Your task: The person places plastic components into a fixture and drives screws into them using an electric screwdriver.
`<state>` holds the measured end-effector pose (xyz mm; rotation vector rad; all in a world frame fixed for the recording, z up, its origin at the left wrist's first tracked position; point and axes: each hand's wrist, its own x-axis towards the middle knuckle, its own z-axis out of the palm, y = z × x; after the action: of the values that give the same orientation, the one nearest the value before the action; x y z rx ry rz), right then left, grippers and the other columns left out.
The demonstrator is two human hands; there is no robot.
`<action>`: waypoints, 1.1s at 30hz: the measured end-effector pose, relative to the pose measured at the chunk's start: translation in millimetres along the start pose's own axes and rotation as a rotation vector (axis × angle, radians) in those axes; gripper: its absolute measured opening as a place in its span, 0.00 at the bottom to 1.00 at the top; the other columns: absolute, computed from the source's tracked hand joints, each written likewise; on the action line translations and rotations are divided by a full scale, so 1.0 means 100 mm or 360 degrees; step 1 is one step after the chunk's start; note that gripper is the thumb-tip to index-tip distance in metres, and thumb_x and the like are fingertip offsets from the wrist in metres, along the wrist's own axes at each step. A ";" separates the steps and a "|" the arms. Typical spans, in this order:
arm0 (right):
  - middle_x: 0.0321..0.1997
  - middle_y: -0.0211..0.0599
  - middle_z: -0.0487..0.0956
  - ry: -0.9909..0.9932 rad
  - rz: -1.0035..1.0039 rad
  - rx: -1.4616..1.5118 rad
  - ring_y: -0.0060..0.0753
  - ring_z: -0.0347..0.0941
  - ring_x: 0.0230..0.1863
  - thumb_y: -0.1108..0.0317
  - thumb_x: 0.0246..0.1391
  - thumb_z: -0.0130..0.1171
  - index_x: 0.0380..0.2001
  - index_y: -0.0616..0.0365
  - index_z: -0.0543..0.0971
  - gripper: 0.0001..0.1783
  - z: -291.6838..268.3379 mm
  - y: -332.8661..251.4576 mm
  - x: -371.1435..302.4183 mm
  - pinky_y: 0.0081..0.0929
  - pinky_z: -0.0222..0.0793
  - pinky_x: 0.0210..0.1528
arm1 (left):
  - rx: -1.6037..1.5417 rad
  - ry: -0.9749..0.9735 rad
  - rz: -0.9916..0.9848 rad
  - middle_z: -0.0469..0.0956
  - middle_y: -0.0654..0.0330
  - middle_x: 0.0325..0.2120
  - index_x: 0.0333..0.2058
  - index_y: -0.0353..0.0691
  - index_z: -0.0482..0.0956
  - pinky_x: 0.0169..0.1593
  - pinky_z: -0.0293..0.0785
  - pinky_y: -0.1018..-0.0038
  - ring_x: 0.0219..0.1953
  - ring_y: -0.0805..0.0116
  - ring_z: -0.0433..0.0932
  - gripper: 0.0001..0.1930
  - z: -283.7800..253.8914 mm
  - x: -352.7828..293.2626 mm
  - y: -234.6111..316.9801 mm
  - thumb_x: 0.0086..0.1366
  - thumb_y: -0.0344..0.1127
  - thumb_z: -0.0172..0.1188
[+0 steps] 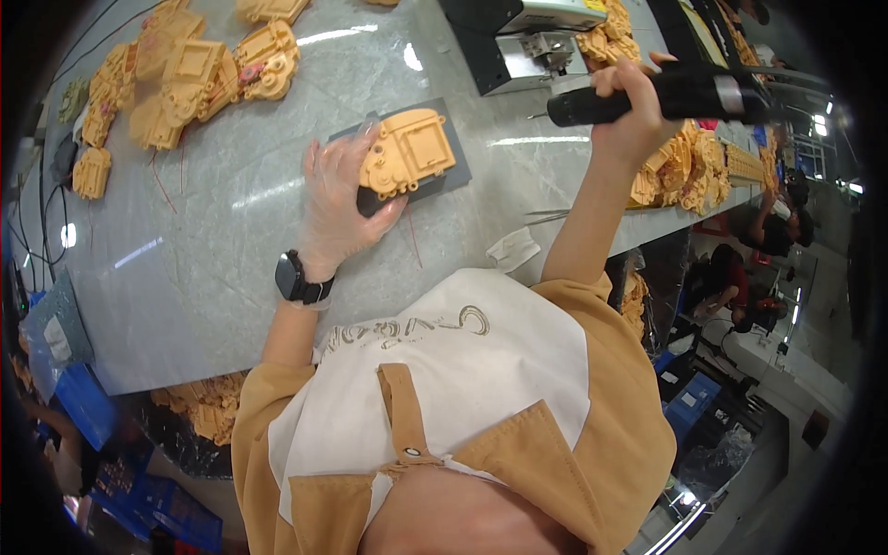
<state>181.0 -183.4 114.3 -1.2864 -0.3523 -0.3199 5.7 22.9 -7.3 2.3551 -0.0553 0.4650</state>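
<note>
My left hand (pixel 340 199), in a clear glove with a black watch on the wrist, rests on a tan plastic housing (pixel 412 151) and holds it down on a dark grey mat (pixel 451 176). My right hand (pixel 631 104) is raised to the right of it, gripping a black electric screwdriver (pixel 680 97) held sideways, its tip pointing left above the table.
Several more tan housings (pixel 199 79) lie piled at the far left of the grey table (pixel 203 250), and others (pixel 689 166) at the right. A grey and black machine (pixel 518 42) stands behind the mat. A white scrap (pixel 513 248) lies near the front edge. Other people sit at right.
</note>
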 end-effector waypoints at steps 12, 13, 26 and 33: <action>0.16 0.34 0.72 -0.0623 0.0047 0.0402 0.22 0.67 0.15 0.83 0.41 0.58 0.42 0.61 0.61 0.24 0.76 -0.18 -1.03 0.18 0.66 0.20 | 0.0108 0.0056 0.0059 0.67 0.61 0.41 0.59 0.48 0.58 0.60 0.48 0.52 0.50 0.62 0.64 0.45 0.01 -0.02 -0.04 0.43 0.55 0.67; 0.16 0.34 0.72 -0.0634 0.0028 0.0354 0.21 0.67 0.15 0.83 0.41 0.59 0.42 0.62 0.62 0.24 0.77 -0.13 -1.05 0.17 0.66 0.20 | 0.0106 0.0055 0.0055 0.67 0.62 0.41 0.59 0.48 0.58 0.60 0.48 0.53 0.50 0.63 0.64 0.45 0.01 -0.04 -0.04 0.43 0.56 0.66; 0.17 0.31 0.74 -0.0711 0.0052 0.0137 0.17 0.66 0.15 0.79 0.39 0.63 0.31 0.63 0.69 0.14 0.91 0.01 -1.11 0.13 0.64 0.22 | 0.0107 0.0096 0.0075 0.68 0.63 0.38 0.59 0.51 0.59 0.59 0.50 0.54 0.49 0.65 0.63 0.44 0.02 -0.09 -0.10 0.44 0.60 0.63; 0.16 0.35 0.68 -0.0620 0.0112 0.0062 0.29 0.63 0.13 0.81 0.41 0.51 0.37 0.57 0.65 0.17 0.92 -0.06 -1.21 0.33 0.67 0.24 | 0.0181 0.0075 0.0042 0.67 0.63 0.38 0.59 0.51 0.58 0.59 0.50 0.54 0.49 0.65 0.63 0.45 0.06 -0.07 -0.16 0.44 0.62 0.62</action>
<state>62.3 -91.5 90.3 -1.3176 -0.6377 0.0009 3.7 30.3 -24.2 2.4560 -0.0386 0.5491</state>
